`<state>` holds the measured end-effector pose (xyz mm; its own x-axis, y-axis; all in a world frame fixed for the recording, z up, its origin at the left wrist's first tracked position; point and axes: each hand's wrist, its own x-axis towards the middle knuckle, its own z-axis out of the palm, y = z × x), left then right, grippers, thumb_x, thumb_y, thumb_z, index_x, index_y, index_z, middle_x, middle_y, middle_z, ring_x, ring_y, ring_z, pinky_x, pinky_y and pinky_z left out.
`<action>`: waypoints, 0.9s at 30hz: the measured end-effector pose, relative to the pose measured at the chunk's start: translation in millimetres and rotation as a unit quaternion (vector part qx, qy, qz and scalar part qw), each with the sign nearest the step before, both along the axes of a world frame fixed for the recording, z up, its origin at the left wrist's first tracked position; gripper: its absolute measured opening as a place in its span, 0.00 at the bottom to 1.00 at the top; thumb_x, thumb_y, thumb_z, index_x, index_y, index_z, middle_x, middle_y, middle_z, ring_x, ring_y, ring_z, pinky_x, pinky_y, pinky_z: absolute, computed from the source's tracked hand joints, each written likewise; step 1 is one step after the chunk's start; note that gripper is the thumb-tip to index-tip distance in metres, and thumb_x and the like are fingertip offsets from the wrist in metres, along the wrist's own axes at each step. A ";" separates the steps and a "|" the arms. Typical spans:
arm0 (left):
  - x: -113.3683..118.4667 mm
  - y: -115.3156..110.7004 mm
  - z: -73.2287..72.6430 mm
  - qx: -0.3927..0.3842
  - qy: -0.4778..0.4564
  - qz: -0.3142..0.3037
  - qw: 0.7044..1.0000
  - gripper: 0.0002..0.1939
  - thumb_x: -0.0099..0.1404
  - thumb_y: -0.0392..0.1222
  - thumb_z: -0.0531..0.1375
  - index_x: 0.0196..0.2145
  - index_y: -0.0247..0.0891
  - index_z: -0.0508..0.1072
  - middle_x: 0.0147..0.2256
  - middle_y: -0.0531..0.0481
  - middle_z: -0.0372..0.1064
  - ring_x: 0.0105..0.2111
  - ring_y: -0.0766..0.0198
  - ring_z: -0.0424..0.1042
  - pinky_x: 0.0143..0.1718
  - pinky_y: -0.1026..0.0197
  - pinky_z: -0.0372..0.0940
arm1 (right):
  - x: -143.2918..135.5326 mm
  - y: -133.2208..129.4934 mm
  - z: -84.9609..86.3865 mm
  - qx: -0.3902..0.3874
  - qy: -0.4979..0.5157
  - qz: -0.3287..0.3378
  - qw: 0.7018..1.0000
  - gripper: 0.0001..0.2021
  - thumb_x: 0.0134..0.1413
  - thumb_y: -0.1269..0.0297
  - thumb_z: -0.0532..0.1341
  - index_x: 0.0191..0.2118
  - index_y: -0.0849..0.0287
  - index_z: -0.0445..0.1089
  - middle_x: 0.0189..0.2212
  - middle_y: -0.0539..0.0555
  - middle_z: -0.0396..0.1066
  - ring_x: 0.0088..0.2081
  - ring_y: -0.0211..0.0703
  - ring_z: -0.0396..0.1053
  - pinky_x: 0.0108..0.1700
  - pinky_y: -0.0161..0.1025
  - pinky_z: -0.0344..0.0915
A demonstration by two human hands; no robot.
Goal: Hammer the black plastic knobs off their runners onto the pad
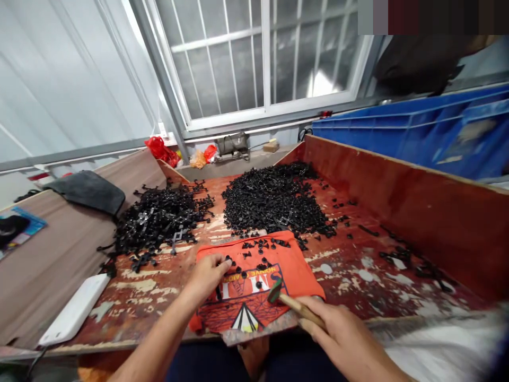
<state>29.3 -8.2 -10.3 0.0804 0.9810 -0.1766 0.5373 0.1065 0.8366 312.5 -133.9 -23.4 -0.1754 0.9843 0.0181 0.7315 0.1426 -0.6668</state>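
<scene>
An orange printed cloth (306,276) lies in front of me, with small black parts (260,245) scattered across it. Over the cloth's left side, my left hand (209,276) has thumb and index finger pressed together. Small black pieces lie right by the fingertips; whether one is pinched cannot be made out. My right hand (330,323) is wrapped round the light handle of a short tool (296,305). Its dark green head is over the cloth's printed lower part, blurred, so its exact kind is unclear.
Behind the cloth rises a large heap of black parts (274,199); a second heap of black branched pieces (159,217) is at the left. A white rectangular device (75,310) lies left. A reddish board wall (397,183) and blue crate (397,130) bound the right side.
</scene>
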 end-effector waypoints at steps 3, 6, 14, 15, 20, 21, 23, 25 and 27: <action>4.7 6.5 -5.0 0.009 0.038 -0.015 0.999 0.20 0.53 0.56 0.61 0.18 0.40 0.60 0.17 0.58 0.54 0.21 0.67 0.54 0.24 0.65 0.46 | -1.8 1.7 -3.6 -0.020 -0.004 0.005 1.000 0.16 0.60 0.62 0.54 0.48 0.45 0.76 0.31 0.48 0.79 0.33 0.46 0.76 0.35 0.35 0.65; 2.6 10.8 -9.4 0.014 0.065 -0.027 0.997 0.19 0.53 0.54 0.61 0.18 0.39 0.61 0.16 0.58 0.55 0.20 0.67 0.55 0.24 0.65 0.46 | -2.3 3.5 -5.1 -0.029 -0.001 0.011 1.000 0.16 0.61 0.63 0.54 0.49 0.45 0.75 0.33 0.48 0.79 0.34 0.46 0.75 0.35 0.35 0.65; -3.4 18.0 -22.7 0.002 0.068 -0.038 0.997 0.20 0.54 0.56 0.62 0.18 0.38 0.65 0.17 0.56 0.60 0.20 0.67 0.59 0.23 0.66 0.51 | -2.6 5.4 -4.5 -0.029 0.003 0.022 0.999 0.16 0.62 0.62 0.55 0.52 0.43 0.73 0.34 0.49 0.79 0.35 0.46 0.76 0.36 0.35 0.65; -3.8 19.3 -23.7 -0.003 0.064 -0.039 0.997 0.20 0.54 0.57 0.62 0.18 0.38 0.65 0.17 0.56 0.60 0.19 0.67 0.59 0.22 0.66 0.51 | -2.5 5.5 -4.0 -0.028 0.001 0.024 0.999 0.16 0.62 0.63 0.55 0.52 0.43 0.73 0.34 0.49 0.79 0.35 0.46 0.76 0.35 0.35 0.65; -4.5 24.7 -24.8 -0.012 0.049 -0.044 0.998 0.22 0.52 0.59 0.62 0.18 0.38 0.66 0.16 0.55 0.61 0.18 0.68 0.57 0.21 0.66 0.50 | -2.5 6.6 -0.7 -0.029 -0.010 0.032 0.999 0.16 0.61 0.65 0.56 0.51 0.42 0.74 0.34 0.48 0.79 0.34 0.45 0.76 0.35 0.34 0.64; -4.3 25.4 -24.5 -0.011 0.046 -0.046 0.998 0.22 0.51 0.60 0.62 0.18 0.38 0.66 0.17 0.55 0.61 0.18 0.69 0.57 0.21 0.66 0.50 | -2.8 7.1 0.4 -0.032 -0.012 0.033 0.999 0.16 0.61 0.66 0.56 0.50 0.42 0.74 0.34 0.47 0.79 0.34 0.45 0.76 0.34 0.34 0.63; -3.8 26.5 -23.6 -0.009 0.038 -0.049 0.998 0.22 0.51 0.61 0.61 0.18 0.38 0.65 0.18 0.54 0.61 0.19 0.69 0.57 0.21 0.66 0.50 | -3.5 8.4 3.3 -0.038 -0.012 0.037 0.999 0.16 0.61 0.66 0.56 0.50 0.41 0.74 0.34 0.46 0.79 0.35 0.45 0.76 0.33 0.34 0.63; -3.0 26.8 -22.1 -0.009 0.029 -0.054 0.998 0.23 0.52 0.62 0.59 0.18 0.38 0.63 0.18 0.54 0.62 0.19 0.69 0.57 0.21 0.66 0.51 | -4.1 10.1 6.5 -0.041 -0.006 0.046 0.998 0.18 0.61 0.66 0.56 0.52 0.39 0.73 0.35 0.46 0.79 0.36 0.45 0.77 0.34 0.34 0.64; -2.1 26.3 -20.5 -0.011 0.024 -0.060 0.998 0.23 0.52 0.62 0.58 0.18 0.39 0.63 0.18 0.54 0.61 0.19 0.69 0.57 0.21 0.66 0.51 | -4.2 11.9 9.1 -0.039 -0.001 0.052 0.998 0.19 0.62 0.65 0.56 0.54 0.39 0.72 0.36 0.47 0.80 0.37 0.46 0.77 0.35 0.34 0.65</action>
